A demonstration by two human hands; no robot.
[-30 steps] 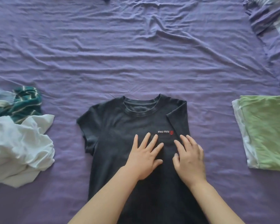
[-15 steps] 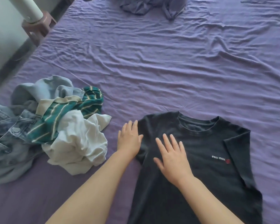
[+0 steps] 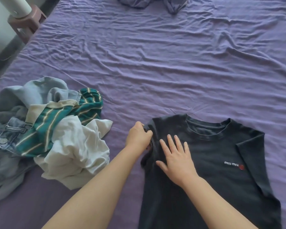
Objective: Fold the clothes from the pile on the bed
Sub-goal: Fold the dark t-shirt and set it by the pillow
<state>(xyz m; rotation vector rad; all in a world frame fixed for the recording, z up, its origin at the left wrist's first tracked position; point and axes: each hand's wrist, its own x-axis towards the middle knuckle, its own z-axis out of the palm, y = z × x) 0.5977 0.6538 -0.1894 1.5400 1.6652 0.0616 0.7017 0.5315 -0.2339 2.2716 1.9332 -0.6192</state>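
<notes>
Beside the dark T-shirt, unfolded pile, wrinkled purple sheet

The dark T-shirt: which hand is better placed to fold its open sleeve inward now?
The left hand. It already pinches the left sleeve edge of the dark T-shirt, while the right hand lies flat on the chest, probably to hold it steady.

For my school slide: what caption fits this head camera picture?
Left hand grips the dark T-shirt's sleeve while the right hand presses it flat.
</notes>
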